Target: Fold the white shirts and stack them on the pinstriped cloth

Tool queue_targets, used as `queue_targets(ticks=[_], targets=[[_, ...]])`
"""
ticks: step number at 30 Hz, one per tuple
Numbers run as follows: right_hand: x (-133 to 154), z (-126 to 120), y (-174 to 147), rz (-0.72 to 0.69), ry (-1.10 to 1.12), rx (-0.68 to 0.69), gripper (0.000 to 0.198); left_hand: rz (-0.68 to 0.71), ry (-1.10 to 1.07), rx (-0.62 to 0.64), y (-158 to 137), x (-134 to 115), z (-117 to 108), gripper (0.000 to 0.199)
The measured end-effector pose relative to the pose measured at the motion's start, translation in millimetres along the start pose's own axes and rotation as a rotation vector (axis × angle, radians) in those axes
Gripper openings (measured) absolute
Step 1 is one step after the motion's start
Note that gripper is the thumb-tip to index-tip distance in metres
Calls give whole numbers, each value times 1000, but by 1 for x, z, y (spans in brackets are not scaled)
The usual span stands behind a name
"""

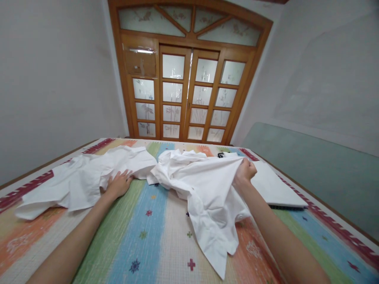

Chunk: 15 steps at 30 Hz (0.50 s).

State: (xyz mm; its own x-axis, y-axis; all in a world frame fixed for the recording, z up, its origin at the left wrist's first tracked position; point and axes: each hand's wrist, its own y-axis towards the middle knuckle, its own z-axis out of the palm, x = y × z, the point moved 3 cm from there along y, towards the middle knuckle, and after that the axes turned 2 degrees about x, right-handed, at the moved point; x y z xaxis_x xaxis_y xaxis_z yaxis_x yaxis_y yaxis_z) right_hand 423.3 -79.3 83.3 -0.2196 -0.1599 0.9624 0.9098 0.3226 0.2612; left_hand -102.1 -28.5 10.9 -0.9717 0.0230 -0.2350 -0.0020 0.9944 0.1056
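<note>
Two masses of white cloth lie on the striped cover and meet near the middle; I cannot tell if they are joined. The right one looks like a crumpled white shirt [207,189], with one end trailing towards me. My right hand [246,170] is closed on its upper right edge, drawing the fabric taut and slightly raised. My left hand [120,184] rests open, fingers stretched out, on the near edge of the left white cloth [85,179], which spreads in loose folds to the left.
Folded white cloth [274,183] lies on the right, beyond my right forearm, with a dark patterned edge beneath. The striped, patterned cover [148,236] spans the bed-like surface. A pale green panel [314,169] stands along the right side. Wooden glass doors [186,94] close the far end.
</note>
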Motion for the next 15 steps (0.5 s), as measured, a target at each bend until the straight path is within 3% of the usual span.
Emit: queue_targets(ticks=[5,11,15], targets=[[-2,-15,13,45,-32,-53,14,-137,16,-148,21,28,-16,50],[-7,-35,19,-28,-68,-106,11,-377,15,-103,19,32,-34,41],[8,-36,11,-239,-47,-45,19,-288,-51,-258,9,19,-41,48]])
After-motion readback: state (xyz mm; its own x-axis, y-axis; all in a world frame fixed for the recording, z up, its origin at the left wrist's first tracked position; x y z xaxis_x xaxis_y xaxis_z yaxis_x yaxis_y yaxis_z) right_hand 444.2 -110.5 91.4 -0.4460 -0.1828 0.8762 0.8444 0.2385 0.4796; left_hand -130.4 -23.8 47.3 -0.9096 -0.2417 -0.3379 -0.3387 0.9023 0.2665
